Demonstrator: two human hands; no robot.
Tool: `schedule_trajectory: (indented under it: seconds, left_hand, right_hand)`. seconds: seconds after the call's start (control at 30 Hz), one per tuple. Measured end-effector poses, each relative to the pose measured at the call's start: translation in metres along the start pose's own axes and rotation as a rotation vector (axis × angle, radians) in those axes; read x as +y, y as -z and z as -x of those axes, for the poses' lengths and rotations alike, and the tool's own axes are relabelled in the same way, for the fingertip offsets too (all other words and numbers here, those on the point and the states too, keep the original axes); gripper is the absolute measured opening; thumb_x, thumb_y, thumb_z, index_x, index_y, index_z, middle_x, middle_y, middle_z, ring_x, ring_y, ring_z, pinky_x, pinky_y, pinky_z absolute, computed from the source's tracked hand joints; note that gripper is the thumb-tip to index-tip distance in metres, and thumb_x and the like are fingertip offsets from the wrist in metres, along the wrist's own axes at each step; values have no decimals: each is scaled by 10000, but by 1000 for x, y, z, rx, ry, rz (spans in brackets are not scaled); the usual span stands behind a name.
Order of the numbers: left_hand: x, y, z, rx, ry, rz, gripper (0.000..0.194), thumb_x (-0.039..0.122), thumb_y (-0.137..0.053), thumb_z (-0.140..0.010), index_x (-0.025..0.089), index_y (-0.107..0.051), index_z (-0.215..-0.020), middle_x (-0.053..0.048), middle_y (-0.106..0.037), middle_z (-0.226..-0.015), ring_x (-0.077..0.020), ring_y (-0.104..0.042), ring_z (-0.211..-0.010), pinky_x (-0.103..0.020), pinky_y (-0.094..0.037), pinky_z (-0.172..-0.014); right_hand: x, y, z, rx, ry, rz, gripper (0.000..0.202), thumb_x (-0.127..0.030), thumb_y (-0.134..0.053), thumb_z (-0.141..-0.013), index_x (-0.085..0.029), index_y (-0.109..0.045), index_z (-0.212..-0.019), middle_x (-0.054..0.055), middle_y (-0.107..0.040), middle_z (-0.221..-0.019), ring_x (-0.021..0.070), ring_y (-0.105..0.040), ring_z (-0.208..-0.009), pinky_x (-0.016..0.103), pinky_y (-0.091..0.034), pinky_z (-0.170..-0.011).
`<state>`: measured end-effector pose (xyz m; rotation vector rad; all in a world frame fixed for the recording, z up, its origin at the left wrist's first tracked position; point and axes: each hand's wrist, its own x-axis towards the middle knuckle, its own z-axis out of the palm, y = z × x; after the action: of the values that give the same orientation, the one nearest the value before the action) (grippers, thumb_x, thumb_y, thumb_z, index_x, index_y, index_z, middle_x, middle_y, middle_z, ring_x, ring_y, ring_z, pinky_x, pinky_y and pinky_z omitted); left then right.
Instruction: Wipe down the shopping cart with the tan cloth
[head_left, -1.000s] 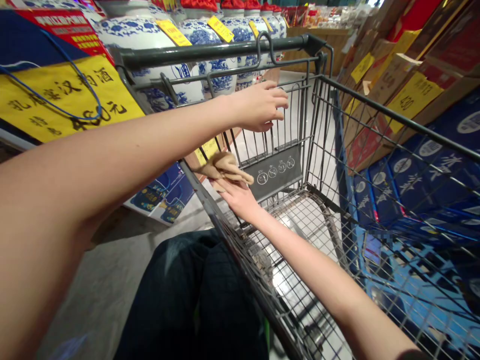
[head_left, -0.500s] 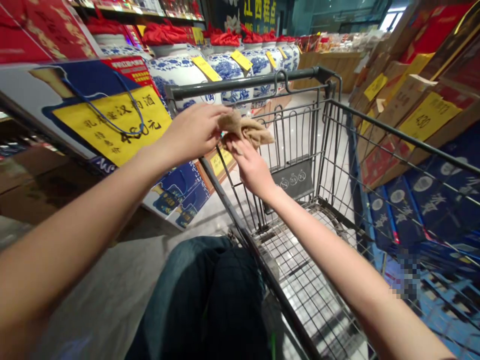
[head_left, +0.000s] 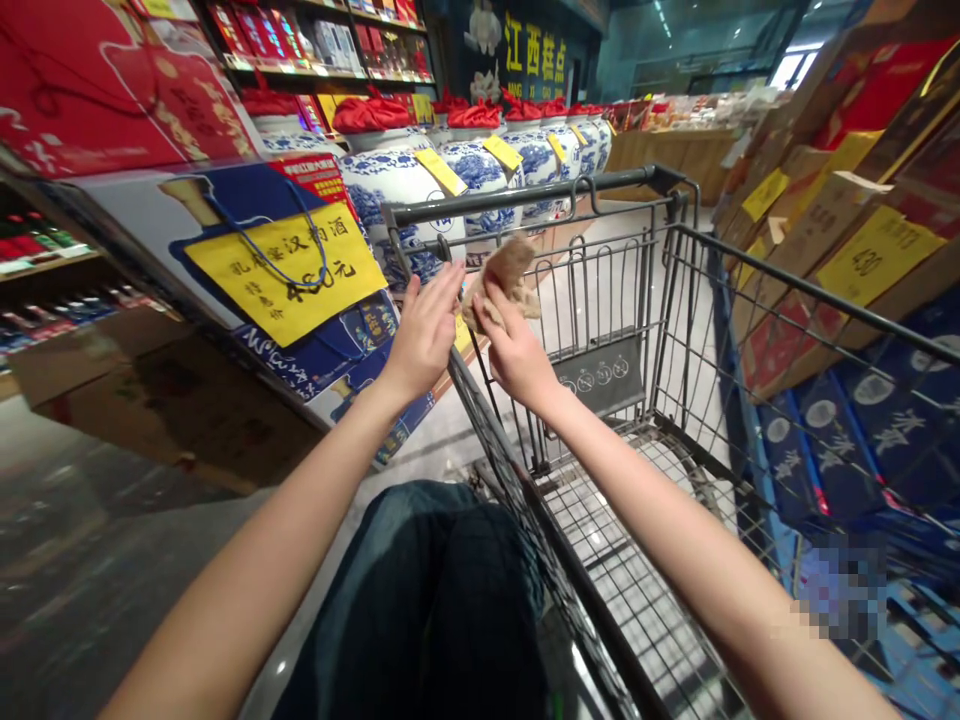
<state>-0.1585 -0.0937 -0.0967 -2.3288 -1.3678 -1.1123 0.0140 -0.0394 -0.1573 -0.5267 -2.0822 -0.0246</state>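
Note:
A crumpled brown cloth (head_left: 511,272) is held in my right hand (head_left: 516,355), its fingers pressed into the folds, above the near side of a grey wire shopping cart (head_left: 600,590). My left hand (head_left: 426,335) is just left of the cloth, fingers stretched upward and apart from it, with nothing in the hand. It is close to the corner where the cart's side rail meets the upper bar (head_left: 525,196). The wire floor of the cart shows below my right forearm.
At left stands a blue and white box with a yellow price sign (head_left: 289,270). Blue-and-white jars (head_left: 397,185) with red cloth tops line up behind the cart. Stacked cartons (head_left: 855,250) and blue boxes (head_left: 832,435) flank its right side. My knees are near the cart's side.
My left hand has come off the cloth and moved down, its fingers now spread. The cloth stays in my right hand. The whole view has shifted, showing more at the left.

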Motion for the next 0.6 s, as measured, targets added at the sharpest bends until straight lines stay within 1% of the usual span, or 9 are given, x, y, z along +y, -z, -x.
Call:
schedule_trajectory:
  seconds: [0.03,0.07,0.13,0.17,0.27,0.37,0.47,0.53,0.6]
  left_hand:
    - [0,-3,1,22,7,8,649,602,-116,-1050,353,-305,-1619,-33,-360,-1681,-206,-312,-1572,-490,-162,-1314]
    - [0,-5,2,36,11,14,659,617,-111,-1048,355,-271,-1630,-38,-323,-1697,-204,-287,-1581,-484,-164,-1314]
    - [-1,-7,2,35,5,16,666,627,-105,-1046,354,-269,-1631,-41,-316,-1700,-205,-277,-1584,-484,-159,-1316]
    - [-2,-7,2,24,0,13,665,624,-103,-1048,351,-295,-1623,-40,-342,-1690,-208,-290,-1580,-489,-155,-1317]
    - [-3,-5,1,-16,-7,0,656,592,-104,-1057,330,-389,-1587,-39,-442,-1637,-226,-349,-1555,-518,-151,-1317]
    - [-2,-1,0,-35,-1,-10,633,556,-113,-1063,337,-424,-1569,-23,-472,-1617,-225,-372,-1543,-535,-165,-1313]
    - [0,1,-1,-50,0,-25,611,542,-116,-1065,369,-427,-1562,6,-473,-1615,-204,-389,-1534,-526,-169,-1314]
    - [1,2,-1,-60,1,-29,614,549,-108,-1064,379,-432,-1556,17,-487,-1605,-196,-400,-1527,-518,-166,-1317]
    - [0,1,0,-57,1,-23,620,565,-102,-1061,388,-437,-1552,26,-495,-1600,-195,-402,-1526,-516,-155,-1320]
  right_hand:
    - [0,0,-13,-3,13,-10,590,-104,-330,-999,-139,-347,-1588,122,-285,-1711,191,-180,-1621,457,-313,-1312]
    - [1,-1,-25,-23,18,-16,598,-101,-347,-989,-125,-343,-1586,123,-252,-1722,195,-170,-1623,456,-302,-1315]
    - [2,-10,-37,-86,-3,-17,566,-108,-367,-988,-142,-408,-1552,101,-281,-1716,202,-212,-1613,455,-305,-1314]
    - [2,-15,-38,-116,-28,-13,540,-113,-364,-996,-159,-453,-1527,88,-321,-1701,205,-247,-1603,455,-312,-1311]
    - [0,-29,-16,-155,-93,-7,507,-121,-319,-1025,-160,-517,-1490,100,-393,-1666,215,-302,-1584,450,-335,-1301]
    - [-6,-30,21,-166,-95,-12,502,-158,-330,-1044,-177,-502,-1516,110,-425,-1647,219,-311,-1581,444,-350,-1293]
    - [-10,-17,47,-221,-85,-6,496,-167,-386,-1039,-234,-514,-1514,73,-484,-1613,213,-384,-1547,402,-441,-1239]
    - [-10,-3,51,-243,-83,11,488,-166,-391,-1039,-251,-540,-1495,61,-551,-1559,203,-493,-1474,363,-514,-1174]
    - [-9,7,49,-204,-86,41,486,-167,-357,-1048,-244,-555,-1485,63,-588,-1523,195,-546,-1425,363,-527,-1160]
